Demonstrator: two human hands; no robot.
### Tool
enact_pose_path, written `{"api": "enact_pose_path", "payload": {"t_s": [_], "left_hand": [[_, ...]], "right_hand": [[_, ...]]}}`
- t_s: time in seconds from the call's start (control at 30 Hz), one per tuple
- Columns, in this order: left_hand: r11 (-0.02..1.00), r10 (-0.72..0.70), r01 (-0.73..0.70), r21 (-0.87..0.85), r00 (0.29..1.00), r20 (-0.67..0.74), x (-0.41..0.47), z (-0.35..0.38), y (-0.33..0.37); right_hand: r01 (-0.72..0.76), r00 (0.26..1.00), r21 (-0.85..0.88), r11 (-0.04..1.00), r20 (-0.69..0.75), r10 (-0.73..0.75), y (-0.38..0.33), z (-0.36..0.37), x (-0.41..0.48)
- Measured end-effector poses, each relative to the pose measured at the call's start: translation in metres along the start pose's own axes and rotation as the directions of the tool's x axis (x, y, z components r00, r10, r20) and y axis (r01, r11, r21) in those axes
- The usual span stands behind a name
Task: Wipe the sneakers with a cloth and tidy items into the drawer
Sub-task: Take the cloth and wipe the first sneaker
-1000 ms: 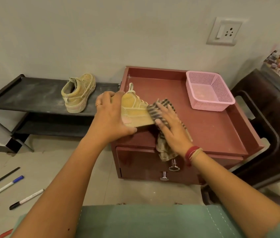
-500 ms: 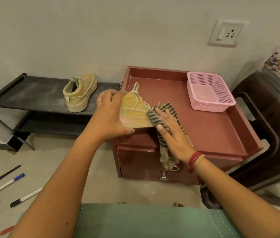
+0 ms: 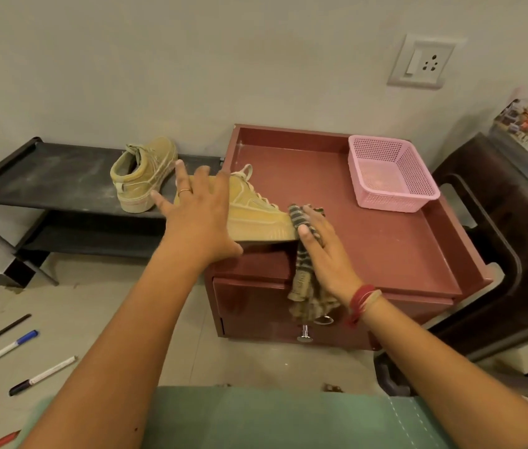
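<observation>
Well, the sneaker being wiped stands on its sole on top of the red-brown cabinet, its heel under the left hand and its toe cap against the right hand. The striped cloth lies between the right fingers and the toe cap. Its loose end hangs below the wrist, over the front of the drawer and partly over the knob. The right fingers are straight and close together and press the cloth flat on the rubber; they do not pinch it. The left fingers are spread wide over the heel collar, but I cannot tell whether the palm really bears on the shoe or only hovers above it. To wipe well, I think the left hand should sit firmly on the heel, so the shoe does not slide away from the pushing fingers. The right hand should gather some cloth under its fingertips, because flat fingers may slip over the fabric. Short strokes along the sole edge seem best for the ribbed rubber. Beyond the left fingertips the second sneaker stands on the black rack, and beyond the right fingertips sits a pink basket. Far below the left wrist, on the floor, lie the pens, which probably belong in the drawer.
</observation>
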State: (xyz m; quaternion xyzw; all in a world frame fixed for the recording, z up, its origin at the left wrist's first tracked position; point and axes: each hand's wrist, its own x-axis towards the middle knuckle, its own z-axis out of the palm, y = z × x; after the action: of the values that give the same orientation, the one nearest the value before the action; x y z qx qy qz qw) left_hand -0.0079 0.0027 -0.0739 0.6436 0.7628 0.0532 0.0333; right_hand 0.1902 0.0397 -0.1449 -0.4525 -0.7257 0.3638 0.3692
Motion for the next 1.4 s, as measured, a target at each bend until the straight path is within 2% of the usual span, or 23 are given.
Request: {"api": "enact_pose_path", "payload": {"t_s": [0.07, 0.17, 0.23, 0.3, 0.33, 0.37, 0.4, 0.47, 0.53, 0.63, 0.67, 0.73, 0.8, 0.83, 0.93, 1.07, 1.1, 1.17, 1.23, 1.27, 1.3, 1.33, 1.4], "left_hand": [[0.996, -0.015, 0.02, 0.09, 0.999, -0.048, -0.001, 0.006, 0.005], [0.998, 0.005, 0.002, 0.059, 0.992, -0.124, 0.002, 0.009, 0.003], [0.999, 0.036, -0.034, 0.018, 0.988, -0.15, 0.001, 0.007, 0.002], [0.999, 0.046, -0.049, -0.014, 0.984, -0.171, -0.001, 0.007, 0.001], [0.998, 0.048, -0.052, -0.018, 0.982, -0.18, -0.002, 0.007, 0.001], [0.998, 0.053, -0.057, -0.016, 0.981, -0.187, -0.004, 0.007, 0.001], [0.998, 0.062, -0.065, -0.01, 0.979, -0.193, -0.004, 0.007, 0.001], [0.997, 0.08, -0.083, -0.004, 0.976, -0.202, -0.004, 0.006, -0.001], [0.996, 0.088, -0.089, 0.003, 0.975, -0.204, -0.004, 0.005, -0.002], [0.995, 0.095, -0.095, 0.008, 0.974, -0.204, -0.005, 0.006, -0.002], [0.995, 0.097, -0.098, 0.009, 0.975, -0.202, -0.006, 0.006, -0.002], [0.994, 0.106, -0.106, 0.009, 0.974, -0.199, -0.006, 0.005, -0.003], [0.993, 0.118, -0.119, 0.006, 0.972, -0.202, -0.005, 0.004, -0.003], [0.992, 0.12, -0.122, 0.002, 0.972, -0.203, -0.005, 0.004, -0.004], [0.992, 0.119, -0.122, -0.004, 0.97, -0.211, -0.006, 0.006, -0.005], [0.991, 0.133, -0.135, 0.006, 0.967, -0.218, -0.006, 0.008, -0.006], [0.99, 0.136, -0.139, 0.001, 0.965, -0.224, -0.005, 0.008, -0.006], [0.99, 0.133, -0.141, -0.018, 0.964, -0.228, -0.006, 0.009, -0.006], [0.989, 0.122, -0.138, -0.046, 0.959, -0.256, -0.007, 0.01, -0.007], [0.989, 0.113, -0.135, -0.065, 0.956, -0.272, -0.008, 0.009, -0.008], [0.987, 0.096, -0.127, -0.094, 0.954, -0.286, -0.008, 0.009, -0.009], [0.985, 0.074, -0.116, -0.127, 0.952, -0.298, -0.008, 0.01, -0.011], [0.98, 0.05, -0.107, -0.165, 0.947, -0.318, -0.007, 0.011, -0.013]], "right_hand": [[0.115, 0.993, -0.106, 0.988, 0.032, -0.112, 0.0, 0.0, -0.004], [0.279, 0.951, -0.13, 0.951, 0.176, -0.255, -0.004, 0.005, -0.014], [0.228, 0.967, -0.082, 0.97, 0.133, -0.216, 0.005, 0.008, -0.012], [-0.006, 1.0, 0.081, 0.997, 0.005, 0.005, 0.01, 0.002, -0.001], [-0.11, 0.994, 0.18, 0.977, -0.005, 0.112, 0.008, -0.002, 0.004], [-0.152, 0.988, 0.223, 0.963, 0.008, 0.154, 0.009, -0.004, 0.005], [-0.134, 0.991, 0.19, 0.973, 0.028, 0.131, 0.007, -0.003, 0.003], [0.031, 0.994, 0.007, 0.999, 0.101, -0.032, 0.006, 0.003, -0.006], [0.149, 0.978, -0.047, 0.988, 0.151, -0.141, 0.008, 0.004, -0.008], [-0.059, 0.996, 0.057, 0.997, 0.072, 0.054, 0.012, -0.006, 0.003], [-0.059, 0.996, 0.049, 0.997, 0.066, 0.055, 0.011, -0.006, 0.003], [0.099, 0.989, -0.082, 0.992, 0.114, -0.089, 0.008, 0.0, -0.004], [0.206, 0.969, -0.112, 0.972, 0.16, -0.187, 0.007, 0.004, -0.007], [0.172, 0.976, -0.075, 0.982, 0.144, -0.16, 0.007, 0.001, -0.005], [-0.053, 0.996, 0.079, 0.995, 0.077, 0.047, 0.004, -0.005, 0.007], [0.121, 0.981, -0.054, 0.991, 0.157, -0.111, 0.0, 0.003, -0.007], [0.107, 0.98, -0.038, 0.994, 0.171, -0.099, 0.001, 0.002, -0.006], [-0.072, 0.991, 0.092, 0.993, 0.118, 0.061, 0.006, -0.011, 0.003], [-0.277, 0.96, 0.25, 0.928, 0.04, 0.276, 0.008, -0.028, 0.015], [-0.325, 0.933, 0.365, 0.872, -0.026, 0.359, 0.007, -0.036, 0.02], [-0.324, 0.902, 0.461, 0.826, -0.112, 0.416, 0.007, -0.043, 0.024], [-0.285, 0.887, 0.487, 0.826, -0.194, 0.42, 0.006, -0.047, 0.025], [-0.155, 0.919, 0.358, 0.921, -0.289, 0.267, -0.008, -0.045, 0.02]]}}
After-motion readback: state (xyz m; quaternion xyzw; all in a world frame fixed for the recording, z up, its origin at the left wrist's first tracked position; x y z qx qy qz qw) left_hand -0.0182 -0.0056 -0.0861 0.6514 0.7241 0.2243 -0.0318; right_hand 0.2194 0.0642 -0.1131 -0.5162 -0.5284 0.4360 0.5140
